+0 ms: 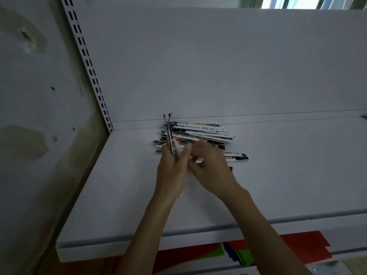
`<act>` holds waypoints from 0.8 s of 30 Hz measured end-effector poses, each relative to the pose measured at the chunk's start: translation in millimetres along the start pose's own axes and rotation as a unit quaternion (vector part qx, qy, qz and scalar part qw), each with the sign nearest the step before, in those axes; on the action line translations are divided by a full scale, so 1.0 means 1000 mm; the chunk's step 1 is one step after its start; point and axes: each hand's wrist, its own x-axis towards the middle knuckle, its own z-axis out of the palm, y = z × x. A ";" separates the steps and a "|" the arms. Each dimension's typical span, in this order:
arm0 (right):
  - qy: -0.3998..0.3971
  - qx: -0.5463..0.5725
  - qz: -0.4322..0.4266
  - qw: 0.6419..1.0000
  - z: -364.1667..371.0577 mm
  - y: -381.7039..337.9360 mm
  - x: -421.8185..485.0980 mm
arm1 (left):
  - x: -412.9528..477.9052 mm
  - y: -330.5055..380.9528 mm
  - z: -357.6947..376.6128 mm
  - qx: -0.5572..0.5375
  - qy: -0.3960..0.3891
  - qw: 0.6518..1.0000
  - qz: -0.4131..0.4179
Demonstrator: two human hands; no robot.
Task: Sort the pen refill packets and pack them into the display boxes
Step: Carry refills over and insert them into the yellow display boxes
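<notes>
At the frame's centre, the left hand [172, 171] had its grip clamped on a bundle of packets [169, 132] stood on edge, probably to keep sorted ones together. The right hand [211, 171] curled into the loose pile [200, 131] (grip too blurred to tell) on the white shelf [278, 175].

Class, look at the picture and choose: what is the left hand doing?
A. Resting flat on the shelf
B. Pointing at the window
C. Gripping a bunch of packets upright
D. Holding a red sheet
C: the left hand has its fingers curled round a bunch of packets that stands on end, in front of the pile lying on the shelf.
</notes>
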 end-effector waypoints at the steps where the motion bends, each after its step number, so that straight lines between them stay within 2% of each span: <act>1: -0.040 0.023 -0.012 0.999 0.003 -0.004 0.000 | 0.001 0.001 0.002 -0.003 0.004 1.000 -0.003; 3: -0.084 0.063 0.005 0.995 -0.004 -0.004 -0.002 | 0.006 -0.001 0.004 0.020 0.013 1.000 0.006; 4: -0.076 0.073 0.030 0.994 -0.012 0.000 -0.004 | 0.008 -0.001 0.006 0.026 0.011 1.000 0.013; 6: -0.005 0.059 0.099 0.993 -0.034 0.020 -0.013 | 0.011 0.001 0.017 0.004 -0.013 1.000 0.016; 8: 0.063 -0.012 0.170 0.983 -0.064 0.049 -0.024 | 0.011 0.006 0.035 -0.009 -0.056 0.998 0.031; 11: 0.101 -0.106 0.259 0.955 -0.121 0.089 -0.051 | 0.011 0.015 0.076 0.037 -0.140 0.987 0.071; 15: 0.148 -0.180 0.357 0.904 -0.208 0.126 -0.099 | 0.007 0.026 0.155 0.046 -0.244 0.968 0.040; 19: 0.194 -0.213 0.430 0.856 -0.294 0.152 -0.156 | -0.023 0.051 0.251 -0.002 -0.334 0.943 0.016; 24: 0.232 -0.233 0.485 0.810 -0.388 0.179 -0.231 | -0.072 0.081 0.372 -0.020 -0.407 0.911 0.064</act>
